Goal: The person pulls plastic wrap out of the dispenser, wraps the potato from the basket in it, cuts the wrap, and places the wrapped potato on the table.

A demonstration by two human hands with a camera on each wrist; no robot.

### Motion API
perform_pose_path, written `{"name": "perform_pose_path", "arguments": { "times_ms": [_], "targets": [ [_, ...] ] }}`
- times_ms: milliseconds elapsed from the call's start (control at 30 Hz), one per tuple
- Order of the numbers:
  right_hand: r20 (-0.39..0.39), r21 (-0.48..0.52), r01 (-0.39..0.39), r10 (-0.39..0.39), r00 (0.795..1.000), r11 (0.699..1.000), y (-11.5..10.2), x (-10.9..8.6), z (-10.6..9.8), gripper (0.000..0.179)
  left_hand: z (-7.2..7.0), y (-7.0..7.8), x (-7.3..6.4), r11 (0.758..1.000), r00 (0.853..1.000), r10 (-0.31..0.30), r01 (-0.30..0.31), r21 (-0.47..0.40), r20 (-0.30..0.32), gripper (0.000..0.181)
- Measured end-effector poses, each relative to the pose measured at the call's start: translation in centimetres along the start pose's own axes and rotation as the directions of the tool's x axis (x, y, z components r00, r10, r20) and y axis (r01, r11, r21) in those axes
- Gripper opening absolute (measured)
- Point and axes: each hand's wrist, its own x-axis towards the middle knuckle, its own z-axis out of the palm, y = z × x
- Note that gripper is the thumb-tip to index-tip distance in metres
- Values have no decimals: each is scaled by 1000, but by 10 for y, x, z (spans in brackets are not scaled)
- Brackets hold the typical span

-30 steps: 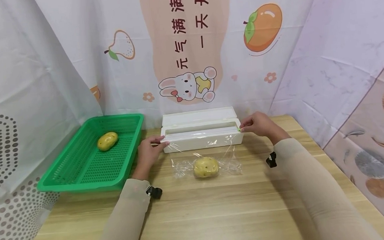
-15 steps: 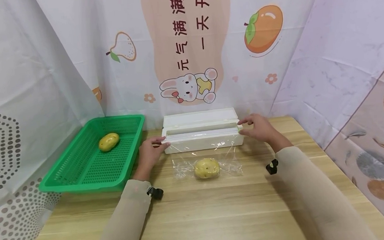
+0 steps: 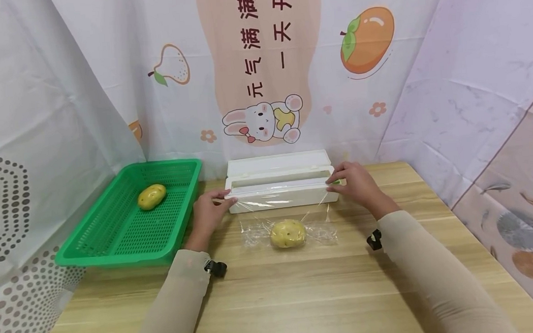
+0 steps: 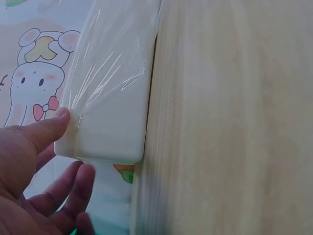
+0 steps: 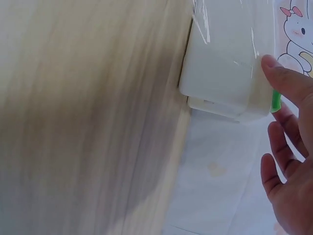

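A white cling film dispenser (image 3: 279, 199) stands at the back of the table with its lid (image 3: 280, 162) raised. Clear cling film (image 3: 323, 229) runs from its front edge down over a potato (image 3: 288, 233). My left hand (image 3: 208, 211) holds the dispenser's left end, thumb at the front edge in the left wrist view, the other fingers partly hidden behind it. At the opposite end, my right hand (image 3: 356, 184) pinches the small green slide cutter (image 5: 276, 101), its thumb (image 5: 286, 81) on the front edge and over the film.
A green plastic basket (image 3: 179, 243) with another potato (image 3: 152, 197) in it stands to the left. The wooden table (image 3: 293, 297) stretches in front. A printed curtain (image 3: 172, 116) hangs close behind the dispenser.
My right hand loosened its fingers at the dispenser's right end, then closed them again slightly further left, on the green slide cutter. The left hand and potatoes have stayed in place.
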Motion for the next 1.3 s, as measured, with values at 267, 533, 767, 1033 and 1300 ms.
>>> {"name": "perform_pose_path", "arguments": {
  "times_ms": [267,533,767,1033,1300],
  "targets": [
    [-66,-9,38,-38,997,999,1,-2,5,10,2,5,0,995,998,40,-37,90,-40,33],
    [-89,30,41,-38,995,999,4,-4,6,7,5,10,-1,977,986,149,-134,167,-81,9],
    [-61,40,11,-8,998,999,5,-4,6,6,3,10,-3,978,986,148,-136,160,-71,10],
    [-57,20,0,1,998,1000,2,-6,3,8,-2,13,-4,984,990,135,-128,123,-48,10],
    [-116,-10,25,-27,993,1000,-3,-14,-1,8,-7,16,-7,982,990,144,-143,125,-6,12]
  ]
}}
